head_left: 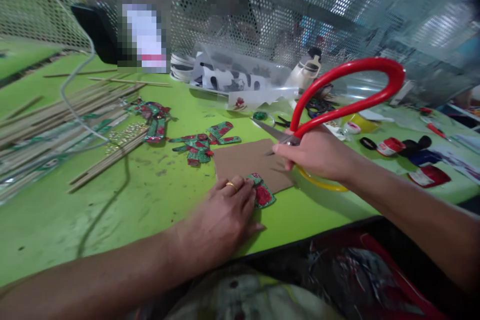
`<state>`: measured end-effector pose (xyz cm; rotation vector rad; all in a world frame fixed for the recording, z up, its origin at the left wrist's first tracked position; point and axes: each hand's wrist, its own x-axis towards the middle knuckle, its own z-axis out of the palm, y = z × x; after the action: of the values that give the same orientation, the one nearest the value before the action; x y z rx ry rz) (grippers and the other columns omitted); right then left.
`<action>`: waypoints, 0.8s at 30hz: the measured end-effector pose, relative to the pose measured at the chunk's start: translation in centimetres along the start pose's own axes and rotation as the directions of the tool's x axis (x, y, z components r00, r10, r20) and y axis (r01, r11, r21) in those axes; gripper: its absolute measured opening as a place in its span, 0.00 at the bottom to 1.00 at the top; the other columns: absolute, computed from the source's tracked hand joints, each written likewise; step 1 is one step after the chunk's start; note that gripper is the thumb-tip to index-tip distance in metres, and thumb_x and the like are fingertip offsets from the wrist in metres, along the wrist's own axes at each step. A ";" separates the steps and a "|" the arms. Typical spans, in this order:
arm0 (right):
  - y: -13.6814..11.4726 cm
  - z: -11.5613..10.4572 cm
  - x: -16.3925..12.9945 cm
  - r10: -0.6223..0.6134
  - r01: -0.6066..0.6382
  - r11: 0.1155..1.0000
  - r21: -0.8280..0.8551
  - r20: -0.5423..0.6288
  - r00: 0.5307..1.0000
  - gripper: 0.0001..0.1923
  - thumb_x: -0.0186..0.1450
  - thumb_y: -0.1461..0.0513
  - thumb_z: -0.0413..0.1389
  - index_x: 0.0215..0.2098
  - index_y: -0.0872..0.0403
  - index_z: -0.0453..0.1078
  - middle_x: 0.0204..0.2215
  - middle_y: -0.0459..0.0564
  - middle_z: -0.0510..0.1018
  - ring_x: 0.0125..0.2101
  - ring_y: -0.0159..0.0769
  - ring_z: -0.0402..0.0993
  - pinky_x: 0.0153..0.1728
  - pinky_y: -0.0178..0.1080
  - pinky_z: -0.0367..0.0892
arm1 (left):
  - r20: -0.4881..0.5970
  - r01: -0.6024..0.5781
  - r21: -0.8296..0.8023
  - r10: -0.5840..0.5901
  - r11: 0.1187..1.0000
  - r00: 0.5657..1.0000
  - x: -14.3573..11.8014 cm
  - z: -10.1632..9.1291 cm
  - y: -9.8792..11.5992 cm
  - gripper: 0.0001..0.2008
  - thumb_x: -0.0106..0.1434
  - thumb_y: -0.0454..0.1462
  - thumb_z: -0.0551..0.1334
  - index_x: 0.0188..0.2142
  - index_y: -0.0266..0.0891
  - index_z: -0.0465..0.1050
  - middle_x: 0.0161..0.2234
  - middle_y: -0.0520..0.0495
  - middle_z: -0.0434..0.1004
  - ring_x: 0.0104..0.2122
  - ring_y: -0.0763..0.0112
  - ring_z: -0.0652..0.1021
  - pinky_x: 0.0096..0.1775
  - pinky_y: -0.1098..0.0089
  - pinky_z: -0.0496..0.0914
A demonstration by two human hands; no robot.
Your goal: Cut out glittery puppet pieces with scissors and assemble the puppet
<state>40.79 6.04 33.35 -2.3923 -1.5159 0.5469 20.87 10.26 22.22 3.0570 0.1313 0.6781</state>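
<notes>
My right hand (318, 152) is closed around scissors (296, 135) with a large red handle loop standing up above it. The blades are parted and point left over a piece of brown cardboard (240, 155). Below that hand a yellow loop (322, 182) shows; I cannot tell whether it belongs to the scissors. My left hand (228, 205), with a ring on one finger, bends its fingers over a green and red patterned cut-out (264, 195) at the cardboard's near edge. The fingertips are partly hidden. More patterned cut-outs (198, 150) lie left of the cardboard.
Thin wooden sticks (108, 157) and a white cable (80, 115) lie on the left of the green table (150, 220). A clear plastic tray (240, 77) is at the back, near a phone (97, 32). Small red-labelled jars (390, 146) stand on the right.
</notes>
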 end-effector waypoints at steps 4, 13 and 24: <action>3.4 1.7 2.2 -0.128 0.107 0.985 -0.134 -0.160 0.979 0.14 0.68 0.55 0.52 0.30 0.54 0.72 0.26 0.51 0.77 0.27 0.40 0.72 0.31 0.40 0.64 | -0.015 0.014 -0.050 -0.015 0.999 1.000 -0.2 0.2 -0.3 0.19 0.68 0.46 0.63 0.44 0.28 0.77 0.44 0.33 0.80 0.42 0.48 0.77 0.40 0.53 0.77; 8.4 5.3 7.0 -0.361 0.292 0.907 -0.303 -0.206 0.910 0.12 0.69 0.60 0.55 0.47 0.59 0.73 0.45 0.61 0.80 0.44 0.47 0.75 0.45 0.42 0.65 | 0.011 0.020 -0.052 -0.020 0.998 1.000 -0.1 0.0 -0.6 0.12 0.72 0.39 0.58 0.44 0.32 0.77 0.42 0.38 0.78 0.41 0.56 0.76 0.43 0.57 0.75; 8.9 2.9 7.4 -0.394 0.375 0.906 -0.195 -0.070 0.916 0.38 0.58 0.74 0.57 0.67 0.58 0.62 0.57 0.65 0.75 0.58 0.53 0.70 0.58 0.48 0.63 | 0.025 -0.109 0.067 0.108 0.992 0.994 -0.5 -0.1 -1.3 0.08 0.68 0.30 0.57 0.41 0.31 0.75 0.38 0.37 0.77 0.38 0.58 0.76 0.41 0.60 0.75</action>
<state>49.61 9.01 25.83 -2.1094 -1.9904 0.1969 20.33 11.51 22.06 3.1554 -0.0124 0.6584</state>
